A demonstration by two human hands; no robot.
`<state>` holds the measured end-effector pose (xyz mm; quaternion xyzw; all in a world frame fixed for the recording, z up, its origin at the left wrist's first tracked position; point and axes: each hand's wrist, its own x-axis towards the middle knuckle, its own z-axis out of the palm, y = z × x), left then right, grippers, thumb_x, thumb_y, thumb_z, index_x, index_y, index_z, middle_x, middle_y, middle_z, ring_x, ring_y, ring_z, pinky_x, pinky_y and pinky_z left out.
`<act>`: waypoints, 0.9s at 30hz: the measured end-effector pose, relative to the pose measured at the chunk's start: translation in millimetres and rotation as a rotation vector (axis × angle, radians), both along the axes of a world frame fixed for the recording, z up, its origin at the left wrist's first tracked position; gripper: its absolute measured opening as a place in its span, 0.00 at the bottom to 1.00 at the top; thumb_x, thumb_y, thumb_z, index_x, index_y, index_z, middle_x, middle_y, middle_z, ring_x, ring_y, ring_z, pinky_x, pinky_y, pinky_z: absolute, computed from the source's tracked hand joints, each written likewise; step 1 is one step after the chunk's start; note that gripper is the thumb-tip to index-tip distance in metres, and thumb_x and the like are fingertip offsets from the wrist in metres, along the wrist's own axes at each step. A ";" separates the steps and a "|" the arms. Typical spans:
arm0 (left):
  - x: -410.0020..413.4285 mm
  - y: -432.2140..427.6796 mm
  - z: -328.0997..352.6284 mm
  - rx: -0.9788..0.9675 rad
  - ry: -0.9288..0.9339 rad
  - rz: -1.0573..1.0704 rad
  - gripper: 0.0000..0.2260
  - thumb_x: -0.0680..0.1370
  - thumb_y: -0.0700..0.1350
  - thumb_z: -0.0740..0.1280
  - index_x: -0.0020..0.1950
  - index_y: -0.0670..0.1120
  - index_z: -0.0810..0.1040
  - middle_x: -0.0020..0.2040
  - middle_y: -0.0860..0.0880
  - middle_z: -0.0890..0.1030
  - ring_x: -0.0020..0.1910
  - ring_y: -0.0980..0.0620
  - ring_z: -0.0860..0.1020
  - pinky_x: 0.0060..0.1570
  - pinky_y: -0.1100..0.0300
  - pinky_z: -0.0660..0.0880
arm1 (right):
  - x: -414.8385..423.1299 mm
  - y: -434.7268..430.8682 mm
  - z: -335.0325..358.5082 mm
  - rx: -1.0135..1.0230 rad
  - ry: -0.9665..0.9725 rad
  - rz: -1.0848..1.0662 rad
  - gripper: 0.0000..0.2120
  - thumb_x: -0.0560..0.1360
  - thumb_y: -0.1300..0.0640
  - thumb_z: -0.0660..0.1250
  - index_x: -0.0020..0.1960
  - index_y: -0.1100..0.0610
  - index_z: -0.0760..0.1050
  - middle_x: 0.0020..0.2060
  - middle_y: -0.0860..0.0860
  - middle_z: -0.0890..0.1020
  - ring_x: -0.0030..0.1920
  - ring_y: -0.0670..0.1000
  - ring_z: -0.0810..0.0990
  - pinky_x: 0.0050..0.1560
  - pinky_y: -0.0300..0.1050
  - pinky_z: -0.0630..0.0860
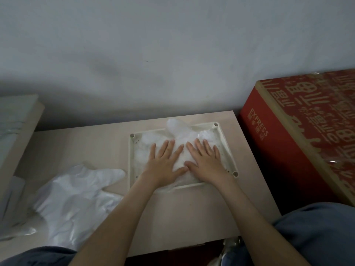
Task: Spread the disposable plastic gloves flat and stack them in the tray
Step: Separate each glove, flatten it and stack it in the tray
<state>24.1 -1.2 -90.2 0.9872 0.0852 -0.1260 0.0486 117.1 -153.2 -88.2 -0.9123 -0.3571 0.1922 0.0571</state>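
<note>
Two palms down: your left hand (pixel 165 160) and right hand (pixel 205 160) lie flat side by side, fingers straight and spread, thumbs nearly touching. Both press on the thin translucent white plastic gloves (pixel 178 129) in the tray; neither grips anything.

To do this step well, I'd sweep both palms out from centre, L toward 9 o'clock, R toward 3, so trapped air escapes & creases don't set. Go light on pressure; film this thin will likely cling to skin and lift w/ you.

The square cream plastic tray (pixel 131 160) holds the stack; can't tell how many layers. Glove fingers puff up over the rim at 12 o'clock, so tuck those in.

More crumpled white gloves (pixel 76 194) lie on the pale wood-look table (pixel 192 208) at 8 o'clock of the tray. A red cardboard box (pixel 297 141) stands at 3 o'clock.
</note>
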 end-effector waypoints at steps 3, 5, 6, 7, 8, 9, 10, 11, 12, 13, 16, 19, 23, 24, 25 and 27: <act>-4.5 2.6 11.8 -0.044 -0.175 0.072 0.41 0.68 0.71 0.23 0.77 0.55 0.40 0.79 0.46 0.46 0.78 0.45 0.46 0.71 0.44 0.37 | -12.1 8.0 9.9 0.077 -0.092 -0.044 0.32 0.79 0.36 0.46 0.77 0.44 0.37 0.76 0.50 0.35 0.75 0.52 0.31 0.71 0.57 0.30; -10.7 9.8 25.0 -0.057 -0.258 0.158 0.40 0.70 0.69 0.24 0.77 0.53 0.45 0.79 0.45 0.48 0.77 0.43 0.48 0.70 0.44 0.37 | -26.4 17.7 20.1 0.129 -0.137 -0.005 0.33 0.80 0.38 0.49 0.77 0.46 0.37 0.77 0.50 0.36 0.75 0.51 0.32 0.71 0.56 0.30; -24.1 17.3 32.2 -0.034 -0.265 0.221 0.41 0.70 0.69 0.25 0.78 0.52 0.44 0.79 0.45 0.47 0.77 0.43 0.46 0.70 0.45 0.35 | -40.3 27.1 25.3 0.142 -0.156 0.048 0.34 0.80 0.40 0.51 0.77 0.47 0.36 0.77 0.50 0.37 0.76 0.51 0.33 0.71 0.56 0.30; -34.4 22.7 39.7 -0.004 -0.260 0.289 0.39 0.72 0.69 0.28 0.78 0.51 0.43 0.79 0.44 0.44 0.77 0.43 0.44 0.70 0.46 0.34 | -49.2 33.1 28.9 0.155 -0.171 0.102 0.35 0.80 0.43 0.54 0.77 0.47 0.36 0.77 0.50 0.38 0.76 0.51 0.34 0.71 0.56 0.31; -39.9 26.6 44.9 0.015 -0.236 0.347 0.36 0.75 0.68 0.33 0.78 0.49 0.41 0.79 0.44 0.43 0.77 0.43 0.43 0.71 0.45 0.34 | -54.2 36.4 31.9 0.173 -0.176 0.135 0.35 0.80 0.45 0.55 0.77 0.48 0.37 0.77 0.50 0.39 0.76 0.51 0.35 0.71 0.56 0.31; -56.3 32.8 50.8 0.034 -0.210 0.417 0.35 0.77 0.67 0.39 0.78 0.48 0.39 0.78 0.44 0.41 0.77 0.43 0.41 0.72 0.44 0.35 | -64.8 43.5 35.9 0.193 -0.176 0.185 0.35 0.80 0.47 0.56 0.78 0.48 0.38 0.78 0.50 0.40 0.77 0.51 0.36 0.71 0.56 0.31; -74.4 40.0 55.8 0.033 -0.160 0.478 0.36 0.78 0.66 0.44 0.78 0.47 0.37 0.78 0.44 0.40 0.77 0.43 0.40 0.73 0.44 0.37 | -74.9 51.1 38.3 0.221 -0.172 0.224 0.35 0.80 0.48 0.57 0.78 0.48 0.39 0.78 0.50 0.43 0.77 0.51 0.38 0.72 0.56 0.32; -89.9 46.3 60.7 0.000 -0.098 0.538 0.40 0.76 0.68 0.48 0.77 0.47 0.36 0.78 0.44 0.38 0.77 0.44 0.39 0.73 0.44 0.38 | -82.2 56.5 39.4 0.247 -0.162 0.240 0.34 0.79 0.49 0.58 0.78 0.48 0.42 0.78 0.49 0.46 0.77 0.50 0.40 0.72 0.56 0.32; -108.3 53.0 64.3 -0.049 -0.026 0.595 0.45 0.73 0.72 0.51 0.77 0.47 0.35 0.78 0.45 0.37 0.77 0.44 0.38 0.73 0.45 0.38 | -90.4 62.6 39.8 0.266 -0.156 0.257 0.32 0.79 0.50 0.58 0.78 0.49 0.45 0.77 0.49 0.50 0.77 0.50 0.43 0.72 0.56 0.33; -127.8 58.6 65.8 -0.086 0.041 0.636 0.51 0.69 0.75 0.54 0.77 0.47 0.34 0.78 0.46 0.37 0.77 0.44 0.38 0.74 0.46 0.39 | -98.8 68.2 41.0 0.279 -0.142 0.272 0.31 0.79 0.51 0.59 0.77 0.49 0.49 0.76 0.49 0.54 0.77 0.50 0.46 0.72 0.56 0.34; -178.9 65.7 60.6 -0.039 0.140 0.634 0.55 0.64 0.76 0.62 0.77 0.46 0.41 0.77 0.45 0.45 0.76 0.43 0.47 0.73 0.47 0.48 | -121.0 86.2 40.9 0.329 -0.120 0.318 0.26 0.77 0.54 0.60 0.74 0.51 0.59 0.72 0.48 0.63 0.74 0.50 0.54 0.72 0.55 0.35; -203.7 62.3 44.3 0.010 0.114 0.602 0.44 0.67 0.70 0.67 0.72 0.46 0.56 0.68 0.45 0.61 0.67 0.44 0.62 0.64 0.52 0.62 | -140.3 99.6 42.3 0.330 -0.101 0.372 0.24 0.78 0.53 0.60 0.73 0.51 0.62 0.70 0.47 0.65 0.73 0.48 0.57 0.71 0.54 0.35; -210.2 69.6 36.3 -0.007 0.067 0.623 0.24 0.75 0.59 0.66 0.65 0.48 0.66 0.62 0.46 0.69 0.61 0.47 0.68 0.58 0.56 0.66 | -161.8 110.8 45.2 0.304 -0.053 0.360 0.24 0.78 0.50 0.60 0.73 0.49 0.63 0.70 0.46 0.66 0.73 0.47 0.57 0.72 0.52 0.36; -210.3 73.1 38.4 0.003 0.053 0.611 0.20 0.77 0.57 0.65 0.64 0.48 0.68 0.61 0.47 0.71 0.61 0.47 0.68 0.57 0.57 0.66 | -165.4 112.7 46.6 0.306 -0.051 0.356 0.24 0.78 0.49 0.61 0.72 0.49 0.64 0.70 0.46 0.66 0.73 0.47 0.58 0.72 0.51 0.37; -210.0 75.4 40.6 0.004 0.042 0.601 0.17 0.79 0.55 0.62 0.63 0.48 0.69 0.60 0.47 0.72 0.60 0.47 0.70 0.56 0.56 0.67 | -167.2 113.4 47.4 0.305 -0.047 0.347 0.23 0.77 0.49 0.61 0.72 0.49 0.64 0.70 0.46 0.67 0.73 0.47 0.58 0.72 0.52 0.38; -209.6 78.8 45.0 0.018 0.029 0.584 0.12 0.82 0.51 0.57 0.61 0.47 0.72 0.58 0.47 0.74 0.58 0.47 0.72 0.52 0.56 0.67 | -167.4 115.2 49.0 0.295 -0.032 0.329 0.23 0.77 0.48 0.62 0.71 0.48 0.65 0.70 0.45 0.67 0.72 0.46 0.59 0.73 0.52 0.39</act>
